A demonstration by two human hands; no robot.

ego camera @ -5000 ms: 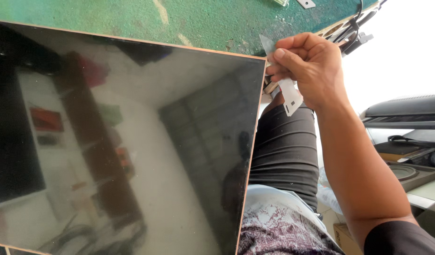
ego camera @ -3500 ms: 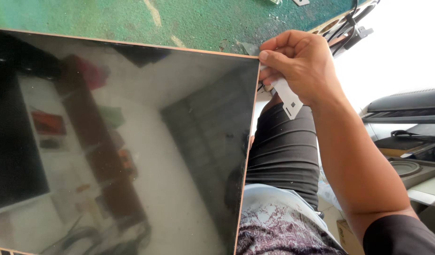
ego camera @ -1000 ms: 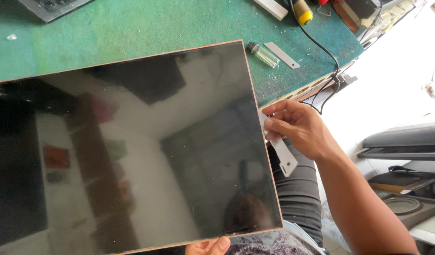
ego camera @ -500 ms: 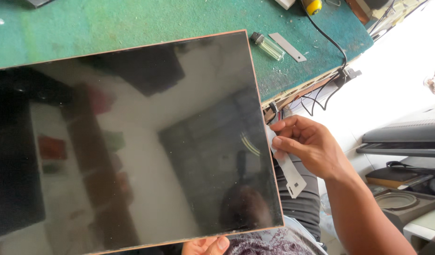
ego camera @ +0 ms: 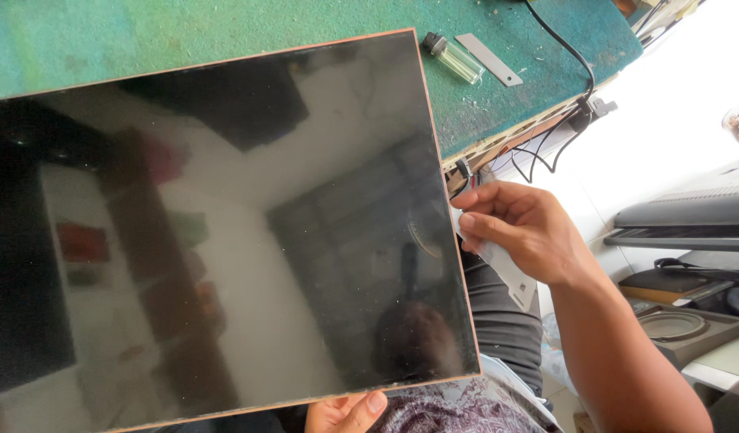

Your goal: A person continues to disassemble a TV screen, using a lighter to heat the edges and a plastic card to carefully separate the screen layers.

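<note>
panel: my big dark glossy screen panel (ego camera: 225, 232) leans over the green bench (ego camera: 145, 32), long axis left-right.
right hand: my right hand (ego camera: 522, 232) pinches a white strip (ego camera: 510, 273) at its right edge.
left hand: my left hand (ego camera: 345, 413) props the bottom edge, grip mostly hidden.

Green workbench (ego camera: 145, 32), surface scuffed and littered with fine debris. A small clear vial (ego camera: 454, 58) lies just beside a flat metal strip (ego camera: 488, 59). Black cable (ego camera: 558, 44) runs off the bench edge. Dark flat device (ego camera: 690, 212) stands right.
</note>
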